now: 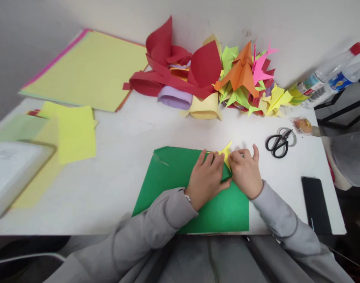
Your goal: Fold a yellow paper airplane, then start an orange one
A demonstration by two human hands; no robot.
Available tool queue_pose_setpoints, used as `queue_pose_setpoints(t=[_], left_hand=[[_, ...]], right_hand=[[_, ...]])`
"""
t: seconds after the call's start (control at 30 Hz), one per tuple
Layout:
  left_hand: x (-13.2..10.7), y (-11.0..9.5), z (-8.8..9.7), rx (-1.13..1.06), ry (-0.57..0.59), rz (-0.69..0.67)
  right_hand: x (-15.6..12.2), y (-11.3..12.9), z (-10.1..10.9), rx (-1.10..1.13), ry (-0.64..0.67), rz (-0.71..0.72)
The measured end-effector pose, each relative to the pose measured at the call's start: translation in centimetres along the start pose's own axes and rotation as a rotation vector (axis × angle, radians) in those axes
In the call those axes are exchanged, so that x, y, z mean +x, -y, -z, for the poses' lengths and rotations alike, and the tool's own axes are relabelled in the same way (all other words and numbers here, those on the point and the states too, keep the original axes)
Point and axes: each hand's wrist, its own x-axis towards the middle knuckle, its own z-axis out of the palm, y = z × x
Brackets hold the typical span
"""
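Note:
A small yellow paper piece with pointed tips (226, 151) lies over the top edge of a green sheet (168, 181). My left hand (208, 175) rests across it from the left, fingers bent and pressed together onto the paper. From the right, my right hand (246, 173) pinches the edge of the same piece, with the little finger raised. Both hands hide much of the yellow paper. The green sheet appears folded up beneath the fingers, and its upper left corner is bent.
Black-handled scissors (278, 143) lie right of my hands, with a black phone (315, 204) nearer the edge. Folded paper shapes (241, 78), red paper bands (180, 67) and plastic bottles (324, 82) line the wall. Large yellow sheets (91, 70) and a white box (17, 169) occupy the left.

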Motion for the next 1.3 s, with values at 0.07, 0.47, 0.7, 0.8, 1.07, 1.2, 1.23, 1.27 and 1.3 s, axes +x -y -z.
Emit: queue_pose_setpoints(t=[0.07, 0.47, 0.7, 0.8, 1.07, 1.2, 1.23, 1.27, 1.3], left_hand=[[0.1, -0.1, 0.1, -0.002, 0.004, 0.002], [0.1, 0.3, 0.3, -0.055, -0.012, 0.014], [-0.1, 0.3, -0.2, -0.034, -0.044, 0.009], [-0.2, 0.3, -0.2, -0.026, -0.056, 0.002], [-0.1, 0.1, -0.2, -0.014, -0.066, 0.013], [-0.2, -0.2, -0.5, -0.011, -0.053, 0.014], [-0.3, -0.3, -0.6, -0.001, -0.048, 0.016], [-0.3, -0.4, -0.8, 0.011, -0.043, 0.022], [-0.4, -0.5, -1.0, 0.023, -0.039, 0.029]], right_hand=[[-0.1, -0.5, 0.2, 0.034, 0.011, -0.002], [0.1, -2.4, -0.4, 0.075, 0.058, -0.02], [0.0, -2.3, 0.5, 0.0, 0.079, -0.008], [0.2, -2.6, 1.9, 0.038, 0.018, -0.125], [-0.5, -0.5, 1.6, 0.039, 0.042, -0.122], [-0.2, 1.2, 0.3, -0.003, 0.049, -0.099], [0.0, 1.4, 0.3, -0.014, 0.053, -0.093], [0.3, 1.6, 0.4, -0.025, 0.059, -0.089], [0.5, 1.7, 0.6, -0.037, 0.066, -0.087]])
